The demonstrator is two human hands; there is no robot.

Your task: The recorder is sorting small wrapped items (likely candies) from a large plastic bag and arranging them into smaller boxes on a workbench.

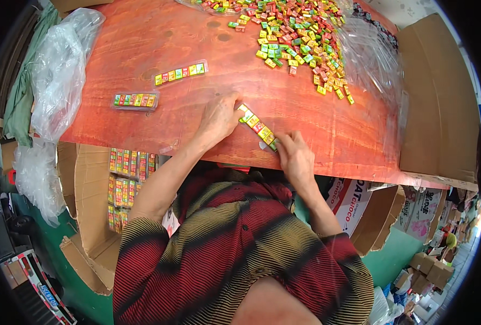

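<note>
head view: my left hand (217, 120) and right hand (294, 157) pinch opposite ends of a candy strip (258, 127), fingers narrow, pressing it flat on the bench (143, 43) so the row stays aligned.

Bright even daylight, sharp centre, rim bent, perhaps blurred

The candy pile (294, 38) runs past the top edge, perhaps farther.
</note>
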